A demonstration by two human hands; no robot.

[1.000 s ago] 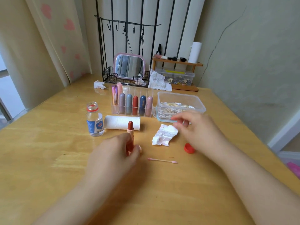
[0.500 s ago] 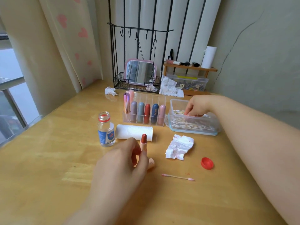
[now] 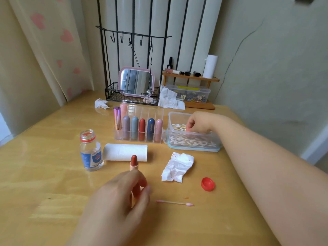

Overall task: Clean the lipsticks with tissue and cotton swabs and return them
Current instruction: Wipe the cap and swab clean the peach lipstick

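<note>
My left hand (image 3: 122,197) grips an uncapped red lipstick (image 3: 134,162) upright near the table's front; the bullet sticks up above my fingers. My right hand (image 3: 198,121) reaches into the clear box of cotton swabs (image 3: 193,141), fingertips down among the swabs; whether it pinches one is hidden. A stained, crumpled tissue (image 3: 177,166) lies right of the lipstick. A used pink-tipped cotton swab (image 3: 174,202) lies on the table in front of it. The clear organizer (image 3: 138,126) behind holds several capped lipsticks.
An open small bottle (image 3: 90,150) stands at the left, its red cap (image 3: 207,183) lying at the right. A tissue roll (image 3: 125,152) lies behind the lipstick. At the back stand a mirror (image 3: 136,81) in a wire rack, crumpled tissues and a wooden shelf (image 3: 190,77).
My right hand moved from the crumpled tissue up into the cotton swab box. My left hand still holds the lipstick upright. The view tilted up a little.
</note>
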